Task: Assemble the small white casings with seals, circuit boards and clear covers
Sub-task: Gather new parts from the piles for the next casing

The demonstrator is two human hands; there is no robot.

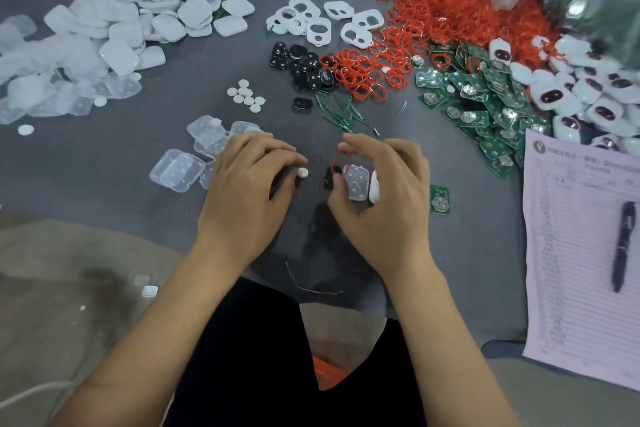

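My left hand (247, 180) hovers low over the grey table (194, 80), fingers curled, and pinches a small white round button (302, 172) at its fingertips. My right hand (384, 191) holds a thin red seal ring (335, 159) between thumb and forefinger. In the same hand sit a clear cover (356, 182) and a white casing (374, 186). A black piece (330, 177) shows by the thumb. One green circuit board (439, 199) lies just right of that hand.
Clear covers (180, 172) lie left of my hand; white backs (138, 17) pile far left. White front casings (311, 22), black inserts (304, 68), red seals (433, 17), green boards (485, 107) and finished units (588, 90) spread behind. A paper form (581, 253) with a pen (623, 246) is right.
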